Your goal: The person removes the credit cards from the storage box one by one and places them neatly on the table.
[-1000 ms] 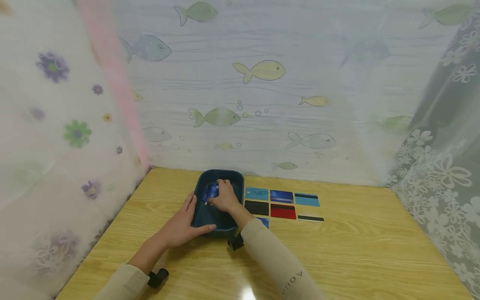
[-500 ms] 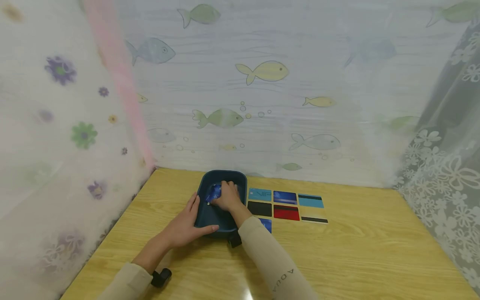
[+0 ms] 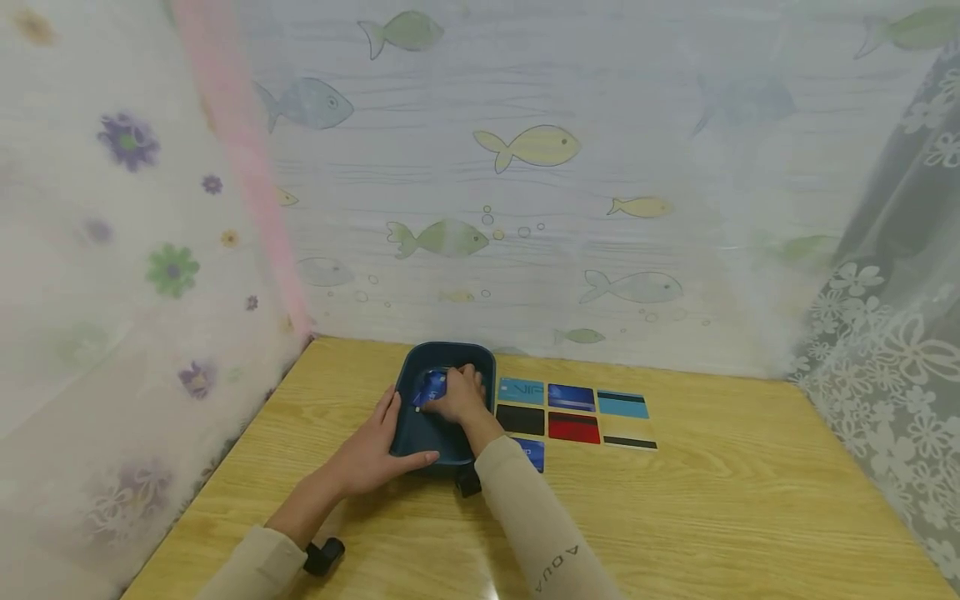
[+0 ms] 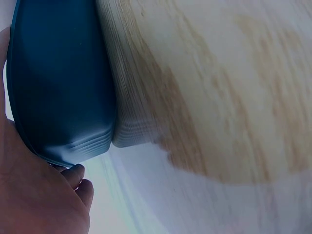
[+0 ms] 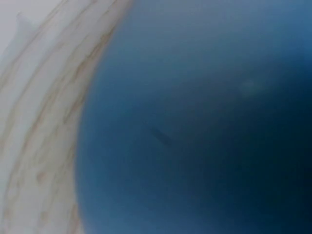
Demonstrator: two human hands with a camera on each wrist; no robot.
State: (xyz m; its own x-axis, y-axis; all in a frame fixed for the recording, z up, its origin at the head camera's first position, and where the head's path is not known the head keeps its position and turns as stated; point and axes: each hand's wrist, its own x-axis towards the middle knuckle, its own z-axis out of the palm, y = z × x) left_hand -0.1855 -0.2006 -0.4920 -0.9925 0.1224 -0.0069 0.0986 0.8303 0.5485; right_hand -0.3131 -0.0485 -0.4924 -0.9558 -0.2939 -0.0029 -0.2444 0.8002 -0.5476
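Observation:
A dark blue plastic bin [image 3: 408, 446] stands on the table, with blue printed cards [image 3: 431, 389] inside it. My left hand [image 3: 363, 454] grips the bin's near left corner, fingers along the outer left wall and thumb at the near rim. In the left wrist view, fingertips [image 4: 85, 192] curl below the bin's rim. My right hand [image 3: 459, 400] reaches into the bin, fingers bent, thumb at the lower edge of a blue card that it seems to pinch. The palm hides part of the cards. A blurred bin wall [image 5: 161, 161] fills most of the right wrist view.
Right of the bin, cards lie in rows: a light blue VIP card [image 3: 521, 390], a blue card [image 3: 572, 397], a striped light blue card [image 3: 622, 404], a black card [image 3: 521, 419], a red card [image 3: 573, 427], a pale striped card [image 3: 630, 442] and another blue card [image 3: 534, 454].
My right hand's fingers have shifted slightly to the right over the blue cards in the bin. The left hand keeps its place on the bin. The head view has tilted a little.

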